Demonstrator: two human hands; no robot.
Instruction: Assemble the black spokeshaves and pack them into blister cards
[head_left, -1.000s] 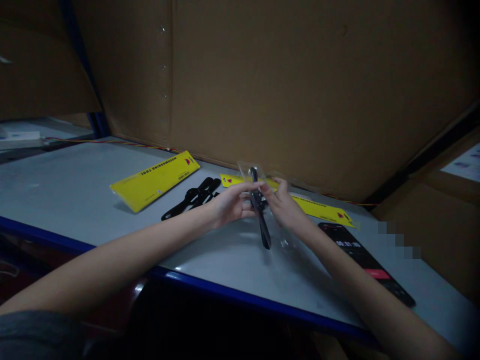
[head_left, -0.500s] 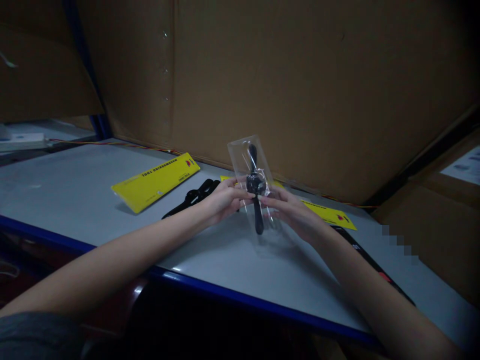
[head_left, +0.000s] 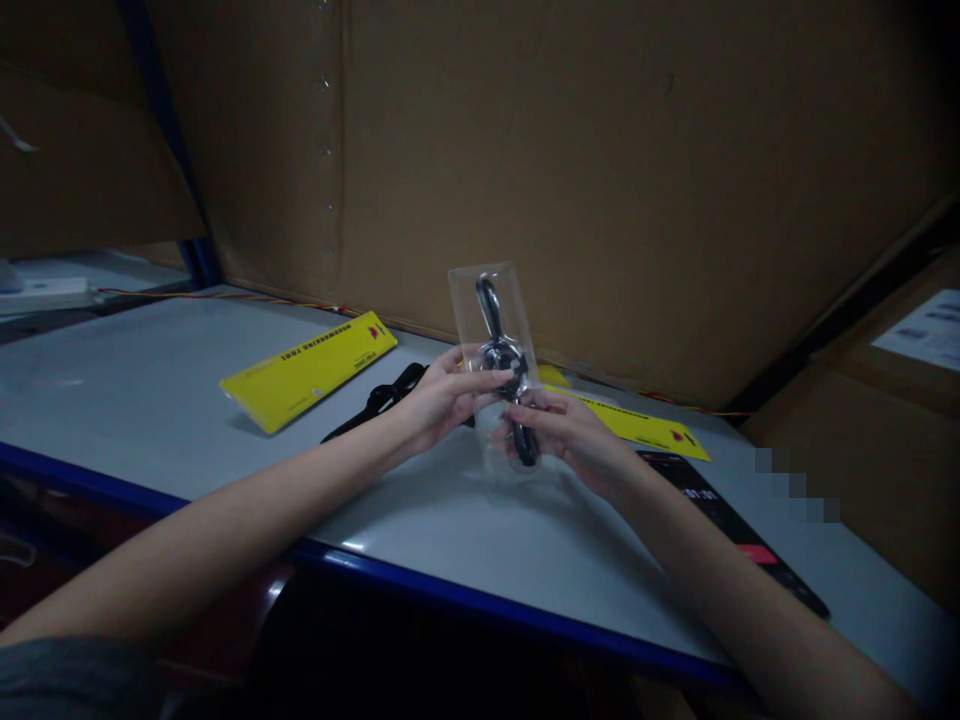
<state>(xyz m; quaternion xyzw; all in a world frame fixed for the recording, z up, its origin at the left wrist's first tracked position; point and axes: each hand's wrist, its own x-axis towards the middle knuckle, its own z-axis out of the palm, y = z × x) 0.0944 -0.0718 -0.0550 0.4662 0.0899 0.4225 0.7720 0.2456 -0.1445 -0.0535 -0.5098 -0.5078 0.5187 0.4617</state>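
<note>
A black spokeshave (head_left: 489, 308) sits in a clear plastic blister shell (head_left: 514, 300), held upright and slightly tilted above the table. My left hand (head_left: 444, 402) grips the shell from the left, its thumb across the tool's middle. Lower down on the right side, my right hand (head_left: 571, 428) pinches the shell near the lower handle. Behind my left hand lie more black tools (head_left: 384, 398), partly hidden by my forearm. A yellow card (head_left: 311, 372) printed "woodworking tool" rests to the left. Another yellow card (head_left: 652, 432) lies beyond my right hand.
The grey table (head_left: 135, 400) has a blue front edge (head_left: 450, 590). A phone (head_left: 739, 530) with a lit screen lies by my right forearm. Cardboard panels (head_left: 562, 180) stand behind the table, and thin red and yellow wires (head_left: 262, 298) run along its back.
The shell with the spokeshave has turned to show more of the tool's broad face. My left thumb now lies across its middle, and my right hand has shifted slightly lower.
</note>
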